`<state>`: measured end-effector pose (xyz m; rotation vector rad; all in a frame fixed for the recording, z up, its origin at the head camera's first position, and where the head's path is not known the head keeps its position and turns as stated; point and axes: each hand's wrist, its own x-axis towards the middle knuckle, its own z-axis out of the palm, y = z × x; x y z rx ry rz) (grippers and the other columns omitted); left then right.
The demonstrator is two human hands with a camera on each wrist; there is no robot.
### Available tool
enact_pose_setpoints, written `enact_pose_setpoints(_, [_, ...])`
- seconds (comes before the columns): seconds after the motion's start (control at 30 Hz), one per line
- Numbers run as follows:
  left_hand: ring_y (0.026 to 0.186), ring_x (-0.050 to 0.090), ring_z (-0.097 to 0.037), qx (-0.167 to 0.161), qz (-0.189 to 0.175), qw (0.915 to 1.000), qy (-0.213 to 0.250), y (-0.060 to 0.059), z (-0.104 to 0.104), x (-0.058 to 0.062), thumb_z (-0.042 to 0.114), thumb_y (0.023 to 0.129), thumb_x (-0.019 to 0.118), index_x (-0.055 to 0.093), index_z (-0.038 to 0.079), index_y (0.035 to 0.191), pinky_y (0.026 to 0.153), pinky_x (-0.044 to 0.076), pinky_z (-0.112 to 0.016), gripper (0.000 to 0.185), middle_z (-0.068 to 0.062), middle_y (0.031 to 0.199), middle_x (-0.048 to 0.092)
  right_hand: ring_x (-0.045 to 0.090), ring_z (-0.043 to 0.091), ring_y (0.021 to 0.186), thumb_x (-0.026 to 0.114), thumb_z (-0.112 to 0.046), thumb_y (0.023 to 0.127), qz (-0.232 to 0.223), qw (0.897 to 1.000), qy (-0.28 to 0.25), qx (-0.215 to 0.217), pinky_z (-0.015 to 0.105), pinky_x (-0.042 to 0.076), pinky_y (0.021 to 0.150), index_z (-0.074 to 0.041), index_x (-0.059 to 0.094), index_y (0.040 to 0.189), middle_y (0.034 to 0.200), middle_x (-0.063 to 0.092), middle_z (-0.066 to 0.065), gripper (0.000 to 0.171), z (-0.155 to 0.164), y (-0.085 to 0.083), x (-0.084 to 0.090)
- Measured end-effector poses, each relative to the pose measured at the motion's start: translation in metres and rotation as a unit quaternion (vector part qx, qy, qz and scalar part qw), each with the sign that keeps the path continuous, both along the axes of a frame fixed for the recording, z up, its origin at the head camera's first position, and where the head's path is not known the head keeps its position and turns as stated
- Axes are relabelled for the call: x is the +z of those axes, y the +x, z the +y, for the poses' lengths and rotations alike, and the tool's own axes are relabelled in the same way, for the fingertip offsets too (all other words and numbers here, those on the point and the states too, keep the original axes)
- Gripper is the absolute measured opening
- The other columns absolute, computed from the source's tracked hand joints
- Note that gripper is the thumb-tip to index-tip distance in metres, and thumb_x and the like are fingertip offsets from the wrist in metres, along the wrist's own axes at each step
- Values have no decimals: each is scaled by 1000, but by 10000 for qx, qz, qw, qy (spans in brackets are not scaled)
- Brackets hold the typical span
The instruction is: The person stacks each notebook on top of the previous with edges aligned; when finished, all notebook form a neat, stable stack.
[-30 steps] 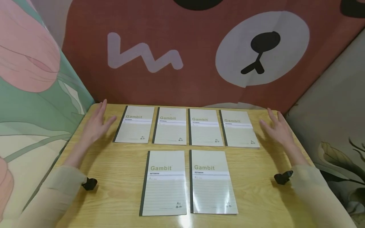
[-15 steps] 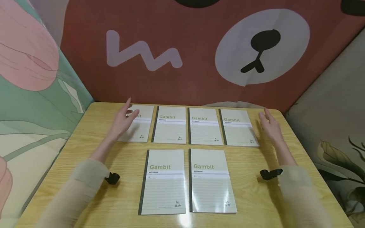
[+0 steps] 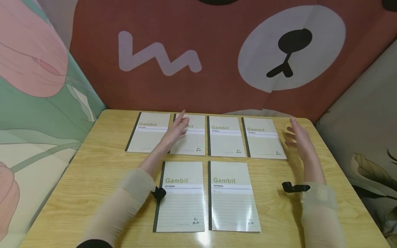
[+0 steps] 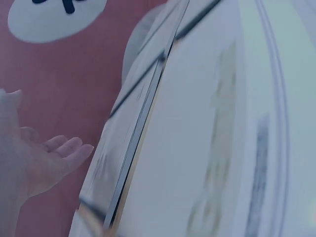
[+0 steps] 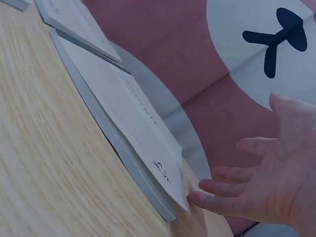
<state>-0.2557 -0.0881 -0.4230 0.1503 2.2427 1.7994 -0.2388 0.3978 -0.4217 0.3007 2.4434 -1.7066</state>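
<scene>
Six Gambit notebooks [image 3: 183, 213] with dark spines along their left sides lie flat on a wood-grain counter [image 3: 93, 165], four in a row across the middle of the frame and two below them at lower centre. Glare shines on the lower right notebook [image 3: 232, 203], towards its bottom edge. The left hand [image 3: 175, 132], its fingers extended and holding nothing, shows over the second notebook [image 3: 193, 144] from the left in the upper row and hides part of its title; I cannot tell whether it touches the cover. In the left wrist view the same hand is at the left edge, while pale covers fill the right side. The right hand [image 3: 302, 139] is wide, fingers apart and holding nothing, just beside the rightmost notebook [image 3: 265, 139] of the upper row, at the right of the frame. In the right wrist view its fingertips [image 5: 202, 200] appear close to a corner of that notebook. Pale sleeves [image 3: 319, 210] cover both forearms, and a small black device [image 3: 159, 193] sits at the left wrist, another [image 3: 296, 187] at the right. Behind the counter is a reddish-brown cloth [image 3: 155, 93], with a pale oval muzzle [image 3: 263, 51] printed at upper right
</scene>
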Motion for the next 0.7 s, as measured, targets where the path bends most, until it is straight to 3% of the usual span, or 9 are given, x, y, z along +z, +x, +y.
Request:
enact_pose_setpoints(0.03, [151, 43, -32, -27, -69, 9999, 135, 0, 8, 1, 59, 106, 41, 10, 36, 166, 124, 39, -48, 71, -7, 169, 31, 16, 51, 156, 23, -71, 102, -15, 10000, -34, 19, 53, 43, 117, -24, -1, 167, 172, 0, 25, 84, 0, 0, 0])
enact_pose_setpoints(0.2, [153, 40, -27, -211, -298, 9965, 753, 1, 44, 4, 57, 106, 41, 14, 34, 166, 123, 41, -47, 70, -5, 171, 28, 15, 49, 157, 25, -70, 102, -110, 9998, -144, 69, 23, 53, 93, -22, -1, 167, 173, 0, 25, 85, -3, 0, 3])
enact_pose_setpoints(0.33, [155, 37, -27, -587, -455, 9915, 1064, 2, 76, 2, 57, 107, 38, 12, 32, 167, 123, 41, -49, 70, -5, 172, 27, 13, 49, 157, 26, -69, 102, -222, 9995, -233, 80, 18, 55, 86, -19, -2, 167, 172, 0, 26, 86, -4, 1, 7])
enact_pose_setpoints(0.5, [157, 32, -29, -881, -973, 9773, 1664, 5, 115, -3, 52, 109, 36, 12, 29, 167, 125, 36, -55, 67, -8, 173, 24, 14, 49, 157, 27, -72, 101, -377, 9989, -82, 255, 22, 56, 89, -18, -4, 166, 172, 0, 25, 90, -7, 2, 10])
enact_pose_setpoints(0.7, [158, 29, -33, -723, -1740, 9504, 2475, 11, 155, -10, 47, 109, 39, 20, 23, 166, 126, 30, -60, 65, -12, 171, 26, 16, 51, 156, 23, -73, 100, -547, 9972, 142, 488, 48, 46, 113, -18, -6, 166, 172, 3, 26, 90, -9, 4, 10])
